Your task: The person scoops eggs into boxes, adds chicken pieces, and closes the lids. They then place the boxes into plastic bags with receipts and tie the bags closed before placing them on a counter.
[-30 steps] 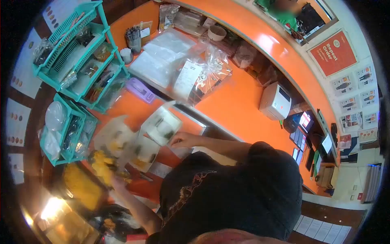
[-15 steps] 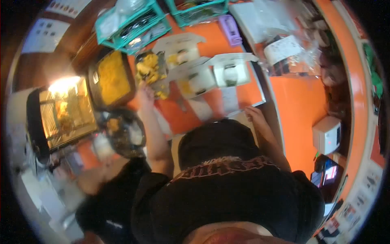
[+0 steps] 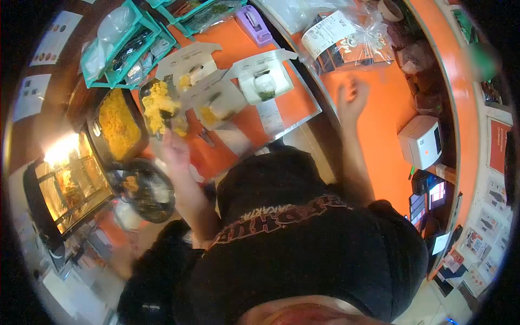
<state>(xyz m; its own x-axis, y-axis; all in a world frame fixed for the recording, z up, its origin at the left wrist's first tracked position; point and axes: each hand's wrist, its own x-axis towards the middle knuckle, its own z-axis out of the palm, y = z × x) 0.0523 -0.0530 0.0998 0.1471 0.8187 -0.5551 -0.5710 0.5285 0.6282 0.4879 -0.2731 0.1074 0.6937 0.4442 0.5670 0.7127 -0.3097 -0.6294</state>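
Observation:
My left hand (image 3: pixel 176 150) is closed around the handle end of a dark spoon (image 3: pixel 167 115), whose head lies among chunky yellow food (image 3: pixel 157 100) in a small tray. Just right of it stand open white cardboard boxes; one (image 3: pixel 216 107) holds some yellow food, and another (image 3: pixel 265 86) holds a white rounded item with something dark green beside it. My right hand (image 3: pixel 353 97) is raised over the orange counter on the right, fingers loosely curled with gaps between them, slightly blurred and with no object visible in it.
Left of the boxes are a black tray of orange-yellow food (image 3: pixel 116 127), a dark pan (image 3: pixel 145 189) and a lit glass-fronted warmer (image 3: pixel 73 181). Teal baskets (image 3: pixel 127 49), a purple dispenser (image 3: pixel 254 26) and a white printer (image 3: pixel 421 142) stand around. Another person's dark sleeve (image 3: pixel 157 271) is close at lower left.
My right hand has moved from the table's edge to over the right counter. My left hand stays by the yellow food, the spoon now visible. The whole view has shifted.

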